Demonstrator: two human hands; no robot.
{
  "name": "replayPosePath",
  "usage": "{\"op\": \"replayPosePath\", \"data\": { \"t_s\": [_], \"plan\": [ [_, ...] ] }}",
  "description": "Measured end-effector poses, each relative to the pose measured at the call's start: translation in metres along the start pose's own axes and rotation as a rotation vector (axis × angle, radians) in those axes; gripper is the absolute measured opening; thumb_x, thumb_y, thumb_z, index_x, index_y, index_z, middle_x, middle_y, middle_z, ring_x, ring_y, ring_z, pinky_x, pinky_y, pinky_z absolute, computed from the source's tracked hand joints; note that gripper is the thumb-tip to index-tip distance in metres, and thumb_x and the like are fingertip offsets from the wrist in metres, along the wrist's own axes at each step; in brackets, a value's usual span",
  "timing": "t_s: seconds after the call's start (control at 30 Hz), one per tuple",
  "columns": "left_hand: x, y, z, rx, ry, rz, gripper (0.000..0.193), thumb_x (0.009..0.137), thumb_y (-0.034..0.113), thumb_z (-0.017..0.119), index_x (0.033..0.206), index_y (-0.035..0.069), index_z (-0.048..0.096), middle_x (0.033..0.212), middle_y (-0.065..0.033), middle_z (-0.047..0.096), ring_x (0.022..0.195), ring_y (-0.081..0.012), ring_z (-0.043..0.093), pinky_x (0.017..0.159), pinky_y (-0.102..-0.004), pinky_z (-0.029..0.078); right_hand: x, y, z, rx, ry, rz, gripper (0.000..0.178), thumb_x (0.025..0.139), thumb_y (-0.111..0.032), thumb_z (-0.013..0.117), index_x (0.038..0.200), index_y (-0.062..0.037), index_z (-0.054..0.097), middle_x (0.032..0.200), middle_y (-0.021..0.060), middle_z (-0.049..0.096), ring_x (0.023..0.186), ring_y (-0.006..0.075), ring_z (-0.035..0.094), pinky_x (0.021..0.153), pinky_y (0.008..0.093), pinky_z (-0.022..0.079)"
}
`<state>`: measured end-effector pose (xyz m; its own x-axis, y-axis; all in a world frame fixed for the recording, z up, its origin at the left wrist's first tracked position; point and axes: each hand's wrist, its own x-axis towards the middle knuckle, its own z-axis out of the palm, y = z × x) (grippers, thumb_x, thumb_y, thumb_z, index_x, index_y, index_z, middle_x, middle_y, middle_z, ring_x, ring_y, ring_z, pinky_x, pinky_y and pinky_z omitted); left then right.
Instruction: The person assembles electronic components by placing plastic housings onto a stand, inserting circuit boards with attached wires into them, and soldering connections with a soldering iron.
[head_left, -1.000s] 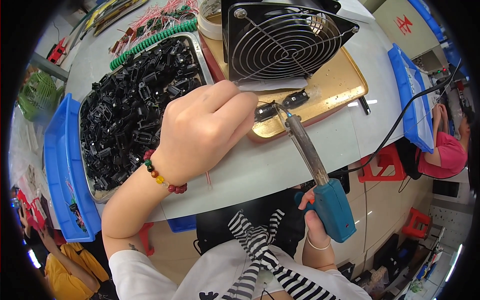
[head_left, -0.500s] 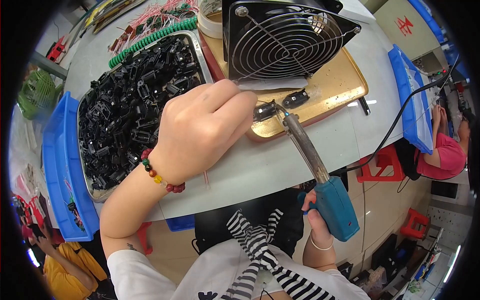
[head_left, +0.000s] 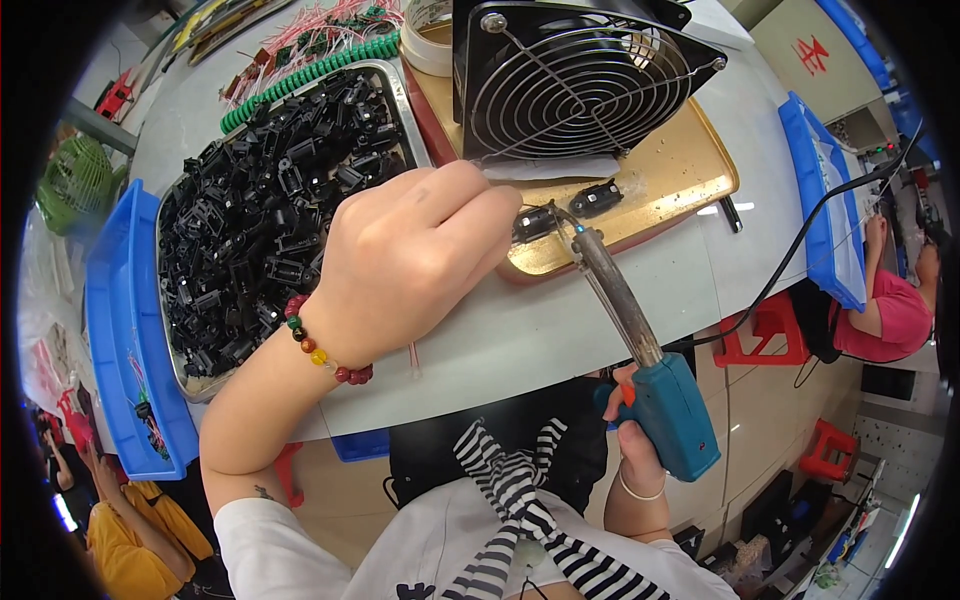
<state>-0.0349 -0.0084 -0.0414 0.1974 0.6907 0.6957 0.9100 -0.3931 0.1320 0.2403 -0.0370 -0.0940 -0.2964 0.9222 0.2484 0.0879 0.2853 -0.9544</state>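
My right hand grips the teal handle of a soldering gun. Its metal barrel slants up and left, and the tip meets or hovers over a small black plastic housing on the gold board. My left hand is closed in a pinch just left of that housing; the fingertips and what they hold are mostly hidden. Thin pinkish wire ends show below this hand. A second black housing lies on the board, right of the first.
A black fan with a wire grille stands on the board beside a tape roll. Left is a metal tray heaped with black housings, with a blue bin beyond. A black cable crosses at right. Other people sit on both sides.
The soldering gun's tip and my left hand stay at the same housing. The view has shifted very slightly; the thumb and fingers on the gun's handle have moved a little, showing an orange trigger.
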Motion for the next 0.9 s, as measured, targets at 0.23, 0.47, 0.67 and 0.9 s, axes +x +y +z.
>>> {"op": "replayPosePath", "data": {
  "t_s": [0.23, 0.47, 0.67, 0.9],
  "plan": [
    [-0.001, -0.001, -0.001, 0.009, -0.005, -0.003, 0.020, 0.066, 0.000, 0.074, 0.084, 0.006, 0.069, 0.071, -0.0042, 0.059, 0.058, -0.0196, 0.057, 0.052, -0.0289, 0.047, -0.003, -0.001, 0.002, 0.167, 0.058, 0.061, 0.045, 0.079, -0.033, 0.073, 0.100, 0.0050, 0.064, 0.090, 0.0130, 0.063, 0.068, 0.0188, 0.059, 0.062, 0.0281, 0.046],
    [-0.002, -0.001, 0.001, -0.007, 0.001, 0.010, 0.021, 0.066, 0.000, 0.074, 0.085, 0.005, 0.069, 0.072, -0.0051, 0.060, 0.060, -0.0201, 0.059, 0.053, -0.0293, 0.048, -0.006, 0.004, 0.000, 0.294, 0.084, 0.123, 0.053, 0.075, -0.031, 0.078, 0.107, 0.0073, 0.060, 0.104, 0.0175, 0.062, 0.069, 0.0177, 0.060, 0.064, 0.0266, 0.047],
    [-0.002, -0.001, 0.000, -0.011, -0.020, 0.011, 0.021, 0.066, 0.000, 0.074, 0.086, 0.004, 0.069, 0.072, -0.0052, 0.060, 0.061, -0.0203, 0.059, 0.054, -0.0295, 0.048, -0.007, 0.006, -0.002, 0.344, 0.086, 0.151, 0.060, 0.073, -0.028, 0.078, 0.114, 0.0086, 0.055, 0.105, 0.0179, 0.062, 0.070, 0.0179, 0.060, 0.065, 0.0271, 0.048],
    [-0.001, 0.000, -0.001, -0.008, -0.024, -0.004, 0.020, 0.067, 0.000, 0.074, 0.086, 0.005, 0.070, 0.073, -0.0054, 0.061, 0.062, -0.0208, 0.060, 0.055, -0.0298, 0.049, -0.009, 0.012, -0.005, 0.263, 0.013, 0.109, 0.059, 0.076, -0.027, 0.069, 0.119, 0.0073, 0.050, 0.111, 0.0194, 0.054, 0.065, 0.0181, 0.053, 0.059, 0.0261, 0.042]
  ]
}}
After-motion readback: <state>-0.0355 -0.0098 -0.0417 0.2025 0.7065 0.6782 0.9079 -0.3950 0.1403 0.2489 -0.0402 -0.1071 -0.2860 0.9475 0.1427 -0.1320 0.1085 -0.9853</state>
